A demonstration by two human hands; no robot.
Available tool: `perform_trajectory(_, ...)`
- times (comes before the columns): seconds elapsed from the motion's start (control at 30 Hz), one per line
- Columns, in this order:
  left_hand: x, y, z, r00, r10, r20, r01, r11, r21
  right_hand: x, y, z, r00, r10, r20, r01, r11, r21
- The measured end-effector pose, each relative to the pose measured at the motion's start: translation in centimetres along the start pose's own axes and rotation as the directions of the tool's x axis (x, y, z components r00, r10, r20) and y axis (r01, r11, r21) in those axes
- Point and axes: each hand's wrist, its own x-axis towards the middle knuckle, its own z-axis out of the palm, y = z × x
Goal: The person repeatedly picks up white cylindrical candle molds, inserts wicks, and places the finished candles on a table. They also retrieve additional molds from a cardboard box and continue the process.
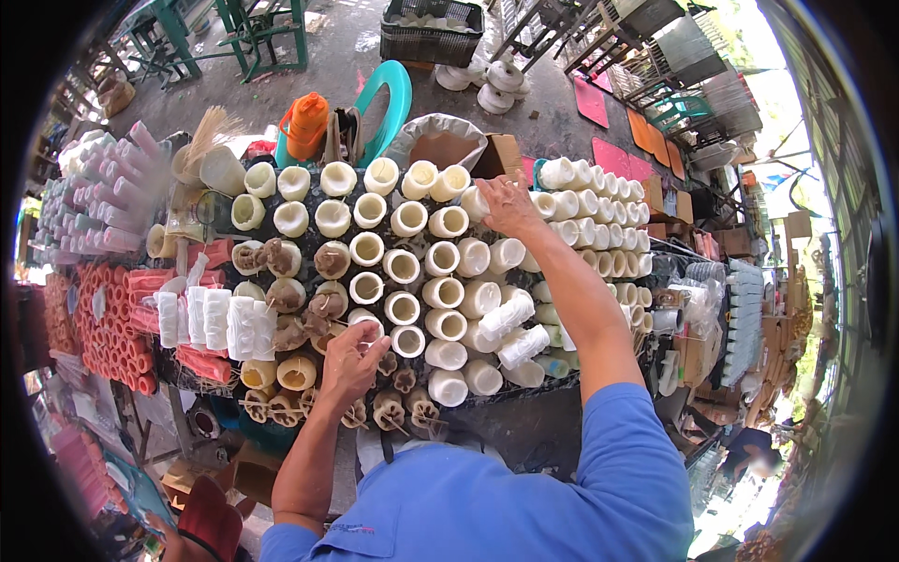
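Head view: left grip pinching a cream cylinder mould near the counter front, among rows of alike moulds. Right grip spread flat, fingertips resting on a white mould at the far row.

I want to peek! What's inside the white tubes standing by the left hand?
The open white tubes show pale yellowish filling inside. The tube right under the left hand is covered, so its inside cannot be seen.
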Motion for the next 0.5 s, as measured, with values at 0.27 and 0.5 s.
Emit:
perform_trajectory(0.27,-1.0,-0.4,0.7,1.000,0.004,-0.002,-0.004,0.998,0.067,-0.8,0.5,0.3,0.991,-0.053,-0.120,0.052,0.999,-0.006)
perform_trajectory(0.5,-1.5,-0.5,0.6,0.999,-0.043,-0.011,0.043,0.998,0.039,-0.1,0.7,0.9,0.990,-0.072,-0.122,0.083,0.992,0.091)
